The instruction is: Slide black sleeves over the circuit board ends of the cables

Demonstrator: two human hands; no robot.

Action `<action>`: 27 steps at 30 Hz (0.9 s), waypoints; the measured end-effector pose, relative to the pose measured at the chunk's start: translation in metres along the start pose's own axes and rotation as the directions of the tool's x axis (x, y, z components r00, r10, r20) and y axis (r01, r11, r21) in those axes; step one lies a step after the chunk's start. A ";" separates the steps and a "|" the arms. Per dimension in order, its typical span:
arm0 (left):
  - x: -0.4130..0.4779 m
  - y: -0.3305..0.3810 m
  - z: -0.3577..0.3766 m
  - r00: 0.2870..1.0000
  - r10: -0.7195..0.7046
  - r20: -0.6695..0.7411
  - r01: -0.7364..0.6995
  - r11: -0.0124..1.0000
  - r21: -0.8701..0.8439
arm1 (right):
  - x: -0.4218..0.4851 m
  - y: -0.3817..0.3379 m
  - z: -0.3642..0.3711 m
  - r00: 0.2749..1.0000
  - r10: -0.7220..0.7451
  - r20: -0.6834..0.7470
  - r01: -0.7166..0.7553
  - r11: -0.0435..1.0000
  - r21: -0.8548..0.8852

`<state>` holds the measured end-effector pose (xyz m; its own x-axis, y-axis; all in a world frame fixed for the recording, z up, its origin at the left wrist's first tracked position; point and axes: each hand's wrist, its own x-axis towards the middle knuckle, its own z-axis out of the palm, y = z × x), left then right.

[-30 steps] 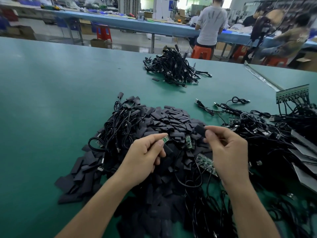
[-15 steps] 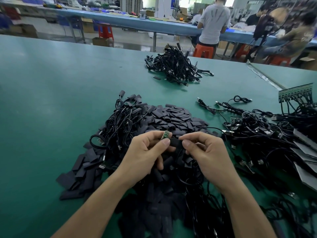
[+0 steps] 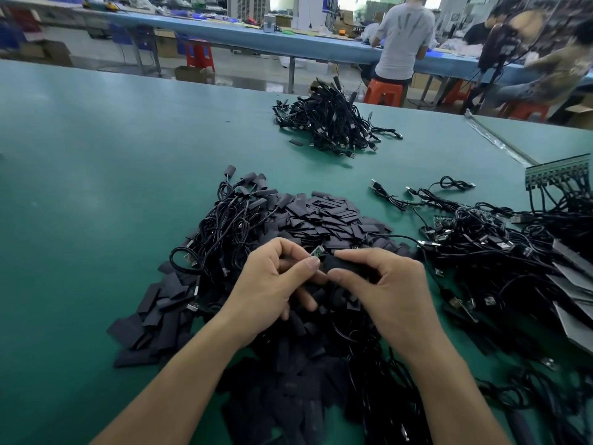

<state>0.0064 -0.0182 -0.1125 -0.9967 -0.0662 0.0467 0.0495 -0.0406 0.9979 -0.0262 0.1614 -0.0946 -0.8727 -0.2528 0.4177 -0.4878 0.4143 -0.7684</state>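
A: Over the pile point(image 3: 321, 216), mid-table point(image 3: 96, 155): both hands are raised, close together. Left?
B: Left hand point(image 3: 276, 284) pinches the board point(image 3: 318, 252) between thumb and forefinger. The green tip pokes out above the thumb, tilted up and right.
A: Right?
B: Right hand point(image 3: 385, 290) pinches a sleeve point(image 3: 340, 263), forefinger on top, thumb below. The other fingers are curled under.
A: Is the sleeve on the board?
B: The sleeve's end meets the board's end. Can't tell if the board is inside, because the fingers hide the joint.
A: Cable?
B: Can't trace it. It's lost among the black stuff under the hands.
A: Stock?
B: Flat loose sleeves are heaped under and beyond the hands, spilling left. Left tangle point(image 3: 224, 220) of cables lies on the pile's left flank, touching it. Right tangle point(image 3: 497, 252) is bigger, with USB plugs showing. Far bundle point(image 3: 333, 123) sits well apart, near the table's far edge.
A: Anything else?
B: Panel point(image 3: 558, 173) of joined boards at the right edge, with leads running down from it into the right tangle. Behind the table, a person point(image 3: 404, 36) in a grey shirt faces a blue bench point(image 3: 224, 27), with an orange stool point(image 3: 383, 91) just below them.
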 end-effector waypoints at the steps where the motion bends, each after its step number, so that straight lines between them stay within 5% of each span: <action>1: 0.000 0.001 -0.001 1.000 -0.002 0.006 0.002 1.000 0.003 | 0.001 0.001 -0.002 1.000 0.000 -0.015 0.000 1.000 0.009; 27: 0.001 0.000 -0.008 1.000 0.007 0.030 -0.007 1.000 0.002 | 0.002 0.003 -0.011 0.995 -0.016 0.097 0.008 0.997 0.080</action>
<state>0.0057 -0.0259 -0.1127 -0.9978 -0.0368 0.0551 0.0565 -0.0381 0.9977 -0.0302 0.1717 -0.0908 -0.8586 -0.3433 0.3807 -0.4916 0.3409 -0.8013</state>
